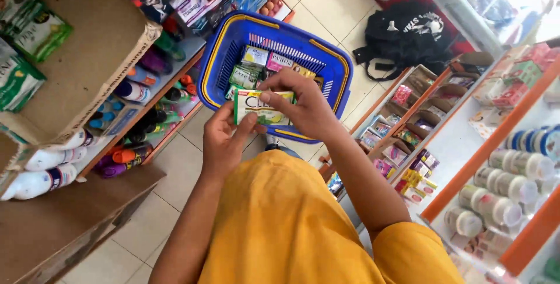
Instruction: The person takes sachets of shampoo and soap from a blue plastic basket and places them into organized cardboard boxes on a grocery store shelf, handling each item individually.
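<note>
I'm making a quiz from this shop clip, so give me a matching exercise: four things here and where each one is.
1 green and white sachet
2 blue basket
3 black bag
4 white jars

a on the tiled floor
b on the shelf at right
c held in both hands
d below the hands, holding small packets

Pairs: 1-c, 2-d, 3-a, 4-b

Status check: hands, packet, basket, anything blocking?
Both hands on the green-and-white sachet pack: left hand under it, right hand pinching its top. Sachet pack held just above the blue basket. Basket holds more sachets. Nothing blocking.
</note>
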